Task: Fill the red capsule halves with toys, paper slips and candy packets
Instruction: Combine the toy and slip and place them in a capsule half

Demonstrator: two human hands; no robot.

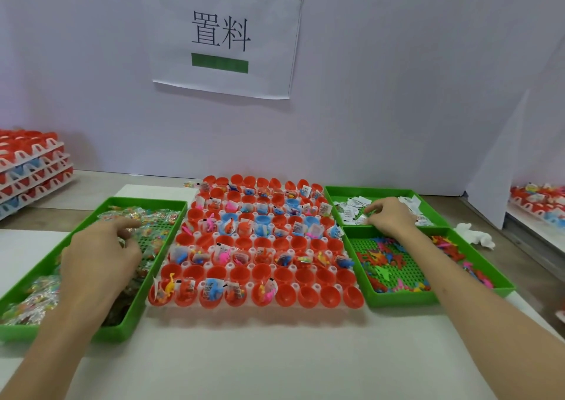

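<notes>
I see a white desk (275,353) from above, with a pale wall behind it carrying a paper sign (223,35). At the desk's middle sits a white holder tray (253,303) packed with red capsule halves (308,295), open side up, plus a few blue ones. Many halves in the far and middle rows hold small coloured toys and white slips; the near right corner's halves look bare inside.

Along the desk's left edge lies a green tray (134,311) of clear candy packets (156,219). My left hand (97,259) hovers over it, fingers curled downward among the packets; I cannot tell whether it has grasped one.

Toward the far right corner a smaller green tray (379,190) holds white paper slips (348,213). My right hand (389,216) reaches in, fingertips pinched at a slip. Just nearer, touching that tray, another green tray (397,300) holds flat plastic toys (382,259).

Stacked trays of capsules (30,167) stand at the far left edge.
</notes>
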